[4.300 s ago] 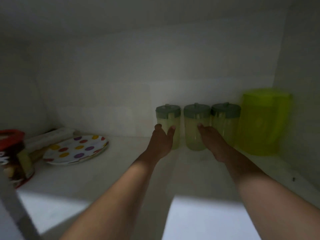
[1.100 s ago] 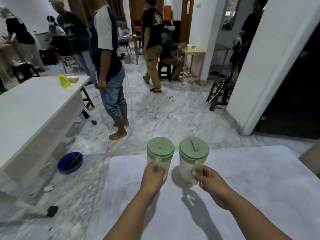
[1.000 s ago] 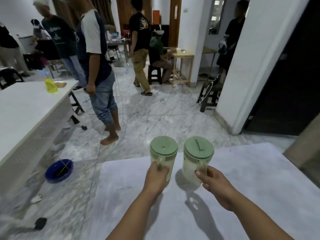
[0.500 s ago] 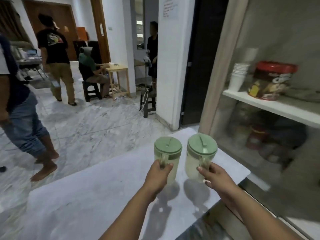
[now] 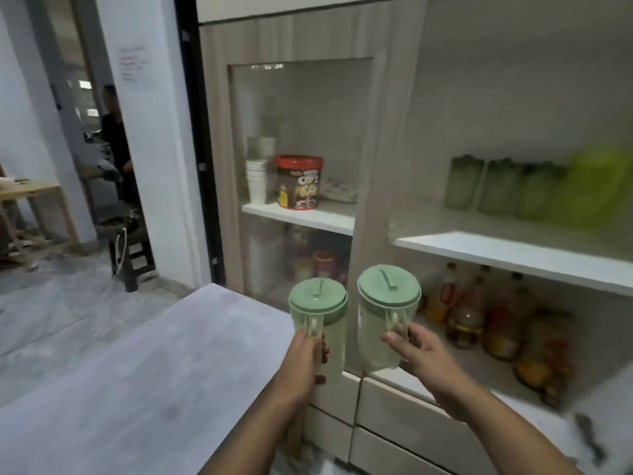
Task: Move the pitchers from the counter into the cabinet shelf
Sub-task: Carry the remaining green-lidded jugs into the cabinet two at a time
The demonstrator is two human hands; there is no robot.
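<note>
I see two cylindrical pitchers of pale translucent plastic with smooth sage-green lids — both in the air, upright, past the matte grey counter (image 5: pixel 144 365). My left hand (image 5: pixel 303 359) is wrapped round the left pitcher (image 5: pixel 320 323) by its handle; my right hand (image 5: pixel 419 351) grips the handle of the right pitcher (image 5: pixel 385 313). Above and right of that hand, the white cabinet shelf (image 5: pixel 513 252) carries three like jars — blurred.

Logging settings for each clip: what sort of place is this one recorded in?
Probably a home kitchen or pantry corner. A wall cabinet holds a cereal tub, stacked cups and bottles, beside a pale counter. Each hand carries a lidded pitcher.
</note>
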